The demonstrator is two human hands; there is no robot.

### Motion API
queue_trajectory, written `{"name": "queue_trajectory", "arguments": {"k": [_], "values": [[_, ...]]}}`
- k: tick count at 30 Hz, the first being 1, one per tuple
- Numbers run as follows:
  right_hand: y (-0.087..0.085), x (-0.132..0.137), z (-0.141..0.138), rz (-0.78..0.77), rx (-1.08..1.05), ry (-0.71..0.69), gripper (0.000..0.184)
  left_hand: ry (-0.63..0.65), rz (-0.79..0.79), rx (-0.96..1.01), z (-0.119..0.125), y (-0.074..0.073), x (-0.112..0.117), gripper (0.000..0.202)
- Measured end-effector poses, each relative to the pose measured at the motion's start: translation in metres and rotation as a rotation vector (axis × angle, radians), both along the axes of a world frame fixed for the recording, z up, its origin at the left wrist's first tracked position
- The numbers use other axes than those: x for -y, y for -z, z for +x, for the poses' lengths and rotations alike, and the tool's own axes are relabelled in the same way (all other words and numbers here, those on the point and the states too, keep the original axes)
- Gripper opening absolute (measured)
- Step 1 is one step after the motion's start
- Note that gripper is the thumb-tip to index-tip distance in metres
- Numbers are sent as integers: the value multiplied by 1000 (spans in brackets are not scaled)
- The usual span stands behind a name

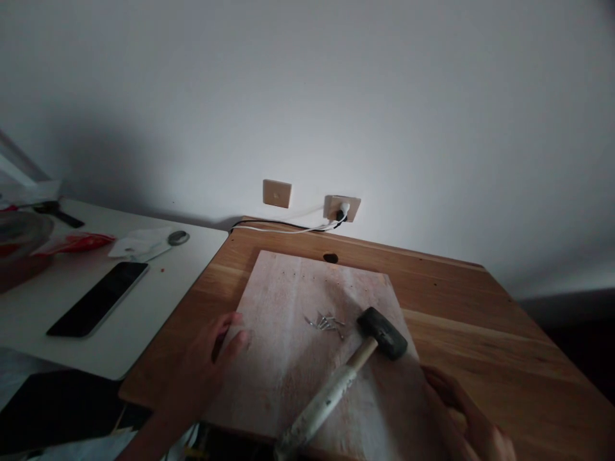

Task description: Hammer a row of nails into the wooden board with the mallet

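A pale wooden board (283, 333) lies on the brown wooden table. My left hand (211, 352) is at its left edge, thumb over the top face and fingers along the side. On the opposite side, my right hand (464, 416) grips the right edge with curled fingers, partly in shadow. Between them a mallet (331, 390) with a black head and a worn pale handle rests diagonally on the board, touched by neither hand. Several loose nails (327, 322) lie in a small pile left of the mallet head. A row of small marks (314, 277) runs along the board's far end.
Behind the table (461, 320) is a wall with a socket (342, 208), plugged-in cables (288, 225) and a blank plate (277, 193). On the white table (158, 294) to the left are a phone (100, 299), a red wrapper (81, 242) and a grey roll (178, 238).
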State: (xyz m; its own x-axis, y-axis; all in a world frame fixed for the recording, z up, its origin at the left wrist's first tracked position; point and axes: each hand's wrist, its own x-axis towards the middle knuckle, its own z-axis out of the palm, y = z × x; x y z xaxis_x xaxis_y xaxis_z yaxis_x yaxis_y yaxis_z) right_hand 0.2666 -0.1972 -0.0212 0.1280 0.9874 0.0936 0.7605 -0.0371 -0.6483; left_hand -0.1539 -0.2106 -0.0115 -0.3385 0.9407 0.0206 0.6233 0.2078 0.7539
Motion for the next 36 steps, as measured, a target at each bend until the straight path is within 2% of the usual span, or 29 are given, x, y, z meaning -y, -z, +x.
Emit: {"name": "queue_trajectory", "arguments": {"k": [4, 10, 12, 15, 18, 22, 28, 36], "values": [[5, -8, -31, -61, 0, -178, 45, -72, -24, -52, -45, -11, -11, 52], [6, -10, -111, 24, -60, -425, 41, -152, -116, -208, -110, -31, -25, 48], [6, -12, -130, 32, -106, -480, 43, -185, -159, -239, -126, -32, -27, 48], [7, -16, -142, -13, -156, -528, 45, -247, -202, -258, -142, -28, -28, 50], [9, -18, -142, -53, -171, -524, 44, -268, -213, -271, -148, -23, -26, 56], [11, -17, -141, -26, -168, -526, 42, -268, -185, -292, -145, -22, -23, 53], [11, -16, -141, -6, -173, -522, 38, -267, -190, -309, -140, -27, -23, 53], [12, -16, -135, 5, -190, -542, 41, -281, -238, -346, -123, -38, -27, 55]]}}
